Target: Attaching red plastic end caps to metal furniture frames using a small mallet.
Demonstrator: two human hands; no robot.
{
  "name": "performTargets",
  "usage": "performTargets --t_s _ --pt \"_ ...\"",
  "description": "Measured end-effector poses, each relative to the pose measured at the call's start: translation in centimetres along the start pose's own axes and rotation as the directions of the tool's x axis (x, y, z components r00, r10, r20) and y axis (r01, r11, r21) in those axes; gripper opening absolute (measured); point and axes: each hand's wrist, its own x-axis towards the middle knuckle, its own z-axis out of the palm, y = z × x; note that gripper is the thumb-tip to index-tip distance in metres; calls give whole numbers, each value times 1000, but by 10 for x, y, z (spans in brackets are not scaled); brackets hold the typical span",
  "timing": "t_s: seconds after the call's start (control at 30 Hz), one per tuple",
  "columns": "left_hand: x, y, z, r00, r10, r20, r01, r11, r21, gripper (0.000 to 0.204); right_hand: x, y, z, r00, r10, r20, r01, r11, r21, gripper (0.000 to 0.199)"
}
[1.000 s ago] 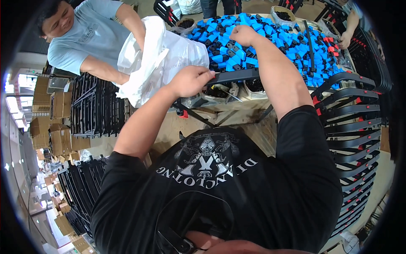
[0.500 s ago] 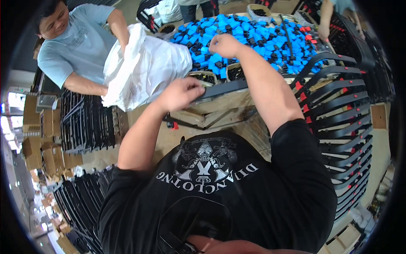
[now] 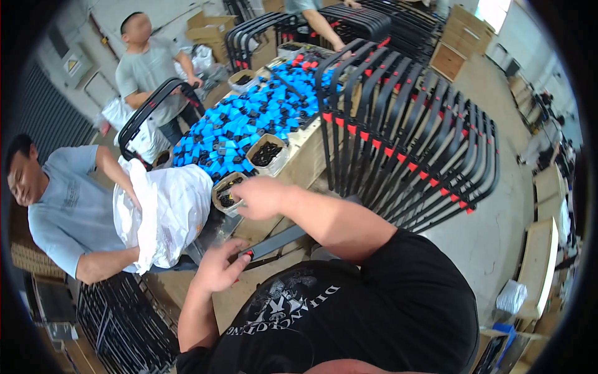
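Observation:
My left hand (image 3: 219, 267) is closed around the end of a black metal bar (image 3: 280, 240), beside a small red piece (image 3: 250, 254). The bar lies slantwise in front of my body, along the near side of the table. My right hand (image 3: 260, 197) is over a small box (image 3: 219, 202) of small dark parts at the table's near edge. Its fingers are drawn together at the box, and what they hold, if anything, is hidden. Beyond lies a large heap of blue and black plastic parts (image 3: 224, 134).
A second box of black parts (image 3: 266, 154) stands beside the heap. To the right lean several black tube frames (image 3: 398, 124) with red clips. At left a person reaches into a white sack (image 3: 177, 199); another person beyond holds a black frame (image 3: 146, 112). Black frames (image 3: 124, 324) are stacked lower left.
The view has swung to the right. My right hand has moved from the blue heap to the small box at the near edge. The left hand stays at the bar's end.

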Motion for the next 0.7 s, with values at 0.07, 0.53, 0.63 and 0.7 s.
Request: performTargets --t_s 0.07,0.53,0.63,0.7 --pt "-8 9 5 992 111 56 -119 979 165 34 -39 -17 5 999 18 -39 -16 998 54 30" --pt "-25 45 86 885 464 -23 -352 703 618 40 -267 65 -13 857 496 -143 -466 862 198 22" --pt "-21 14 112 959 235 -158 -193 951 240 20 -317 83 -32 838 500 -218 -450 860 241 21" --pt "-7 46 152 929 305 -210 -245 931 269 18 -363 82 -64 839 427 -338 -296 878 376 23"
